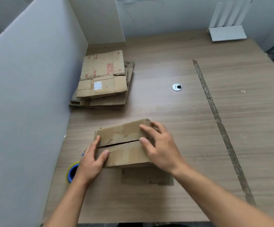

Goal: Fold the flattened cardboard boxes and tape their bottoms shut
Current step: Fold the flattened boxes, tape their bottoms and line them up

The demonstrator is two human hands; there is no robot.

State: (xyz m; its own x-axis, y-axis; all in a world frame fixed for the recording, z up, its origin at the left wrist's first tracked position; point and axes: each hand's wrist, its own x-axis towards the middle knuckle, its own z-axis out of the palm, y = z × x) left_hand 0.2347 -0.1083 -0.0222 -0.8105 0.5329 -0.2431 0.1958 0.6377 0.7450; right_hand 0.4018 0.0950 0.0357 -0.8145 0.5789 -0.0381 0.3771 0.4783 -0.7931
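At lower left the tape roll point(72, 173) lies beside my left hand point(90, 163). Left hand and right hand point(161, 148) each keep a spread grip, fingers flat on the folded flaps of the cardboard box point(124, 145), lower centre on the surface point(190, 128). I'd press the seam's gap shut before taping. The box's inside is hidden. The stack of flattened boxes point(103, 77) waits upper left.

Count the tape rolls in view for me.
1. The tape roll sits on the table's near left, beside the left hand, partly covered by that wrist. Another could be hidden behind the box.
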